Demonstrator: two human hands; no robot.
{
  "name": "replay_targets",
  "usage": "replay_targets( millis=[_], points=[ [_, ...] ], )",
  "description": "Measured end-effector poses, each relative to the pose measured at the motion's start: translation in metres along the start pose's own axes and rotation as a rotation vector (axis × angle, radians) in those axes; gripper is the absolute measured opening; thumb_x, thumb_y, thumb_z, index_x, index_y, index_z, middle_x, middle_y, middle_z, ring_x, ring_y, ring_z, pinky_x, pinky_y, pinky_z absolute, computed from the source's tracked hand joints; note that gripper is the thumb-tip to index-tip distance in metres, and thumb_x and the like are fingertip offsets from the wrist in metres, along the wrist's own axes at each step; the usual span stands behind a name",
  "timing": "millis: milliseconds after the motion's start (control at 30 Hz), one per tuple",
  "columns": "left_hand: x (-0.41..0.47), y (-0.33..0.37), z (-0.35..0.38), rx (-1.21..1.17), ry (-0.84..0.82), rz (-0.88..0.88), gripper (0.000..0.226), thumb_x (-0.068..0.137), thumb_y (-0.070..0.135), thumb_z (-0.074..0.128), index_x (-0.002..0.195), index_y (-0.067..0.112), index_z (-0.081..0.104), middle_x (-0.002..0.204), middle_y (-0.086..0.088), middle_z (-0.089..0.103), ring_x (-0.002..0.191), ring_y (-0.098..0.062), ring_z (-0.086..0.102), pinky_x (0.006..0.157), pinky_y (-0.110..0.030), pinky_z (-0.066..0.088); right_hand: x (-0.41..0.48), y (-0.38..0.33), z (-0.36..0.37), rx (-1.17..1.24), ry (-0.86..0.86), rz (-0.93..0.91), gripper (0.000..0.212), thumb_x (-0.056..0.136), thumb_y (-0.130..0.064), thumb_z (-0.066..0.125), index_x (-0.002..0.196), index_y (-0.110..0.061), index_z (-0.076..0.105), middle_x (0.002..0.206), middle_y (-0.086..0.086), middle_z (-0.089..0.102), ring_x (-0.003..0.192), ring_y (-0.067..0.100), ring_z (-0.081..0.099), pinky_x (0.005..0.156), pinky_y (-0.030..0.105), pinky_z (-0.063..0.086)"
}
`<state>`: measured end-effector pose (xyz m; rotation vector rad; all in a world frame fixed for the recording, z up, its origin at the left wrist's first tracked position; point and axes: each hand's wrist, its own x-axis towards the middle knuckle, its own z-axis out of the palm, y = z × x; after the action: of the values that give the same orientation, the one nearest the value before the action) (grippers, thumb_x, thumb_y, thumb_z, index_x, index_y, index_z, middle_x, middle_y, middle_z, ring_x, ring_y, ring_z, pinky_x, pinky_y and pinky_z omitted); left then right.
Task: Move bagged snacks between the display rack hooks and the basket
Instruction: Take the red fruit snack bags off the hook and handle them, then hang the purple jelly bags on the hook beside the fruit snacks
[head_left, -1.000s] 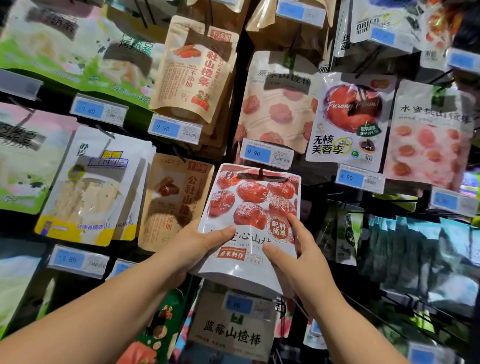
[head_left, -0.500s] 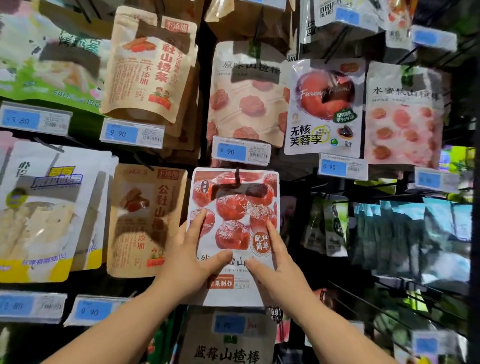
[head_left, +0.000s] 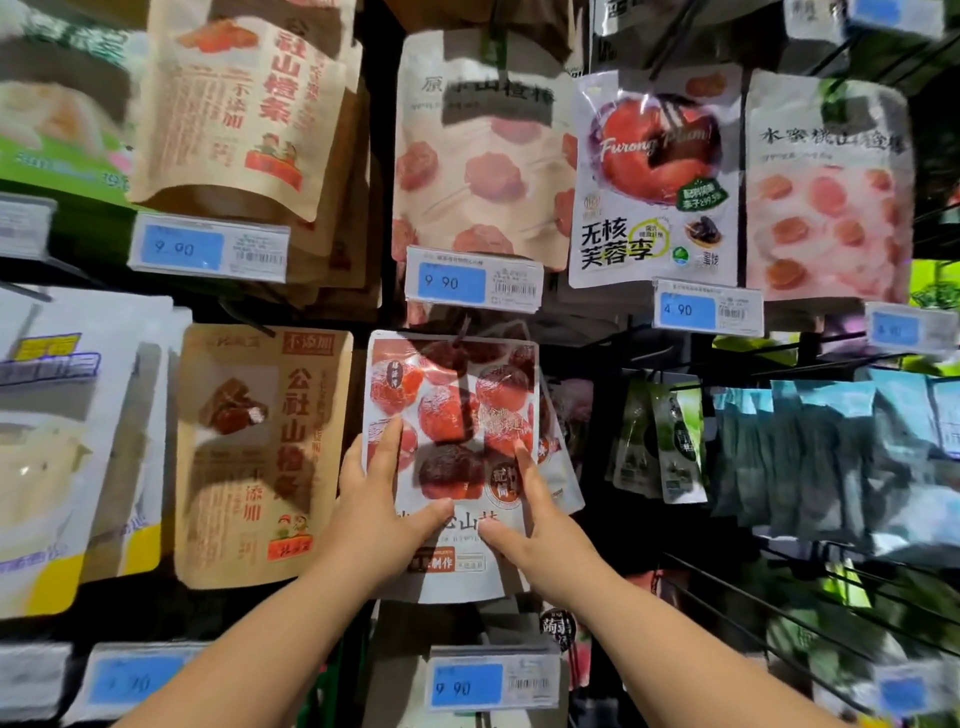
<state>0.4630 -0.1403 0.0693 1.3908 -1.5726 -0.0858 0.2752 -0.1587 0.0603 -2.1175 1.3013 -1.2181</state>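
Note:
A white snack bag printed with red fruit balls hangs at the middle of the display rack, its top hole on a black hook. My left hand holds the bag's lower left edge, thumb and forefinger on its front. My right hand holds the lower right edge the same way. More bags of the same kind hang behind it. The basket is out of view.
Brown kraft bags hang just left of the held bag and dark green packets to its right. Blue price tags sit above and below it. Bare wire hooks jut out at lower right.
The bag has gone from tilted toward me to flat against the rack on its hook. Both hands moved forward and up with it, and my view came closer.

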Motion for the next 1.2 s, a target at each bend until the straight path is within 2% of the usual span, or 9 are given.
replay_targets(
  millis=[267, 433, 533, 633, 800, 933, 1000, 1100, 1200],
  points=[
    [-0.015, -0.001, 0.008, -0.071, 0.110, 0.036, 0.089, 0.085, 0.052, 0.065, 0.151, 0.049, 0.005, 0.163, -0.002, -0.002, 0.150, -0.025, 0.004, 0.117, -0.048, 0.019, -0.004, 0.006, -0.003, 0.066, 0.019, -0.043, 0.093, 0.087, -0.047, 0.068, 0.149, -0.057, 0.001, 0.147, -0.021, 0.043, 0.130, 0.004, 0.048, 0.110, 0.034, 0.044],
    [-0.038, 0.008, 0.009, -0.016, 0.156, 0.062, 0.077, 0.089, 0.049, 0.059, 0.152, 0.041, 0.015, 0.160, 0.008, -0.014, 0.149, -0.020, -0.010, 0.118, -0.053, 0.013, -0.022, 0.004, -0.015, 0.043, 0.037, -0.044, 0.084, 0.090, -0.040, 0.068, 0.145, -0.060, 0.008, 0.131, -0.027, 0.052, 0.110, -0.012, 0.055, 0.089, 0.011, 0.045],
    [-0.048, 0.016, 0.010, 0.057, 0.196, 0.099, 0.069, 0.089, 0.046, 0.060, 0.149, 0.031, 0.028, 0.159, 0.006, 0.000, 0.148, -0.020, -0.003, 0.117, -0.055, 0.015, -0.032, 0.008, -0.022, -0.011, 0.079, -0.019, 0.081, 0.089, -0.040, 0.068, 0.145, -0.058, 0.013, 0.098, -0.008, 0.060, 0.076, 0.001, 0.057, 0.068, 0.016, 0.046],
    [-0.057, 0.024, 0.012, 0.144, 0.192, 0.127, 0.069, 0.089, 0.043, 0.062, 0.149, 0.028, 0.031, 0.157, 0.000, 0.015, 0.146, -0.024, 0.007, 0.118, -0.053, 0.014, -0.048, 0.015, -0.033, -0.026, 0.117, 0.018, 0.071, 0.090, -0.041, 0.066, 0.148, -0.047, 0.025, 0.100, 0.006, 0.058, 0.077, 0.012, 0.053, 0.072, 0.027, 0.049],
    [-0.081, 0.057, 0.027, 0.162, 0.185, 0.225, 0.059, 0.089, 0.037, 0.062, 0.143, 0.025, 0.041, 0.147, -0.004, 0.034, 0.138, -0.026, 0.021, 0.115, -0.052, 0.019, -0.086, 0.034, -0.062, -0.047, 0.201, 0.071, 0.043, 0.093, -0.040, 0.062, 0.135, -0.032, 0.052, 0.102, 0.002, 0.057, 0.084, 0.013, 0.057, 0.072, 0.022, 0.043],
    [-0.105, 0.098, 0.064, 0.073, 0.064, 0.391, 0.047, 0.091, 0.035, 0.061, 0.134, 0.021, 0.049, 0.133, -0.002, 0.049, 0.127, -0.027, 0.038, 0.105, -0.038, 0.029, -0.125, 0.052, -0.094, -0.083, 0.280, 0.107, 0.017, 0.093, -0.038, 0.064, 0.107, -0.030, 0.063, 0.100, 0.002, 0.064, 0.086, 0.012, 0.060, 0.073, 0.022, 0.045],
    [-0.122, 0.118, 0.092, -0.002, -0.037, 0.438, 0.042, 0.090, 0.032, 0.063, 0.130, 0.018, 0.054, 0.123, -0.001, 0.058, 0.119, -0.026, 0.046, 0.096, -0.032, 0.032, -0.151, 0.058, -0.113, -0.108, 0.313, 0.128, 0.007, 0.094, -0.034, 0.064, 0.094, -0.027, 0.064, 0.087, -0.004, 0.065, 0.076, 0.005, 0.059, 0.062, 0.014, 0.043],
    [-0.152, 0.140, 0.145, -0.103, -0.195, 0.463, 0.033, 0.091, 0.031, 0.063, 0.121, 0.018, 0.060, 0.116, -0.001, 0.062, 0.112, -0.025, 0.051, 0.091, -0.031, 0.034, -0.189, 0.074, -0.143, -0.175, 0.366, 0.182, 0.015, 0.095, -0.029, 0.064, 0.081, -0.024, 0.064, 0.068, -0.014, 0.059, 0.063, -0.002, 0.053, 0.061, 0.022, 0.041],
    [-0.188, 0.152, 0.204, -0.182, -0.371, 0.449, 0.026, 0.091, 0.032, 0.062, 0.113, 0.019, 0.062, 0.108, 0.002, 0.062, 0.105, -0.023, 0.053, 0.090, -0.035, 0.041, -0.227, 0.105, -0.168, -0.226, 0.432, 0.299, 0.018, 0.094, -0.032, 0.065, 0.078, -0.024, 0.066, 0.073, -0.012, 0.061, 0.071, 0.007, 0.058, 0.067, 0.016, 0.045]
  ],
)
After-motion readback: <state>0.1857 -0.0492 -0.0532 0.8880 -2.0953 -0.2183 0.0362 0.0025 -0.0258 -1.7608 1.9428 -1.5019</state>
